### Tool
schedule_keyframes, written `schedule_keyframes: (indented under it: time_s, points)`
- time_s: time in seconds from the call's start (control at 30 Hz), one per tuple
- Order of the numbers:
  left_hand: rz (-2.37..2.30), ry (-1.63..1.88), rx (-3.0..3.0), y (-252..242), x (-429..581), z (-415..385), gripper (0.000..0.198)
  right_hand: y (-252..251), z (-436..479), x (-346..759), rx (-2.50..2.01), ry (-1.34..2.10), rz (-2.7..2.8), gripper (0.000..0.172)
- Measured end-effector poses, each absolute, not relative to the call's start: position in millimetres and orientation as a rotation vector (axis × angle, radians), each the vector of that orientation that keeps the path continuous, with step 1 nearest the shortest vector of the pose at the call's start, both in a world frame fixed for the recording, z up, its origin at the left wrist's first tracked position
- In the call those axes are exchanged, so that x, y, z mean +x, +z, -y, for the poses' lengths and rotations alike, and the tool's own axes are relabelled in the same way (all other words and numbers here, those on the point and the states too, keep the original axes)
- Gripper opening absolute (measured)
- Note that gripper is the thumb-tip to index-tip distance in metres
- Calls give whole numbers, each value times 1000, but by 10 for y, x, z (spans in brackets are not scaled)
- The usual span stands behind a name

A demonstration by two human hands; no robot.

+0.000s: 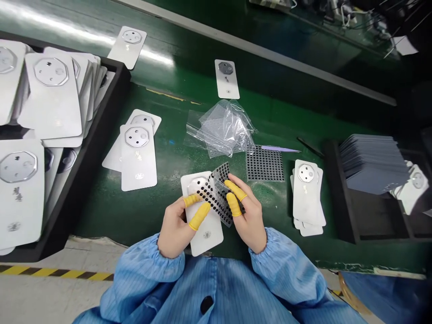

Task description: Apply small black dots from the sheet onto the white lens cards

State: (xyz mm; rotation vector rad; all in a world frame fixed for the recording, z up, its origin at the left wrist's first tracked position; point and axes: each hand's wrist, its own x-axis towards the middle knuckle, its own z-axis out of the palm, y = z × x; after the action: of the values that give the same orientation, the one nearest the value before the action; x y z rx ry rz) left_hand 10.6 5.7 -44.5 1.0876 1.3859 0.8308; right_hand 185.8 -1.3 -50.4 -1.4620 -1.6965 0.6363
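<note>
Both my hands wear yellow finger cots and hold a bent, clear sheet of small black dots [218, 204] between them. My left hand [182, 225] pinches its left edge between thumb and forefinger. At its other side, my right hand [246, 209] grips the folded sheet with thumb and fingers. Under the sheet a white rounded panel [205, 231] with an octagonal frame lies on the bench, partly covered. To the right of the hands lies a second sheet of black dots [265, 165], flat, with purple tweezers [280, 149] across its top edge.
Crumpled clear film [224, 128] lies ahead. White panels [139, 162] overlap on the left, and others [307, 193] are stacked on the right. A black tray [114, 85] full of panels borders the left; another black tray [374, 225] with grey sheets [371, 162] stands right.
</note>
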Motion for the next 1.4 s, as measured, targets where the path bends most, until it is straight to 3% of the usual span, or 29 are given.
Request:
schedule_keyframes:
  time_s: [0.17, 0.4, 0.5, 0.63, 0.8, 0.97, 1.23, 1.4]
  points:
    - [-1319, 961, 977, -432, 149, -8, 24, -504, 30, 1824, -1375, 378, 1754, 46]
    - [-1240, 960, 1270, -402, 136, -20, 14, -448, 49, 1810, -1096, 437, 2014, 28]
    - [-1250, 976, 1445, -420, 141, -29, 12, -503, 27, 1754, -1075, 526, 1913, 29]
    - [-1260, 935, 1493, -519, 61, -67, 10, -636, -23, 1698, -1263, 686, 1671, 13]
    - [-1421, 935, 1306, -550, -280, -43, 30, -710, -71, 1758, -1308, 571, 1696, 16]
    - [-1471, 1146, 1074, -244, -257, 117, 95, -471, -35, 1680, -1224, 287, 1775, 33]
    - [-1252, 1147, 1413, -140, 18, 187, 80, -249, 78, 1524, -1159, 389, 1884, 42]
    - [-1198, 1112, 1432, -113, 27, 159, 81, -189, 97, 1630, -1115, 248, 2075, 32]
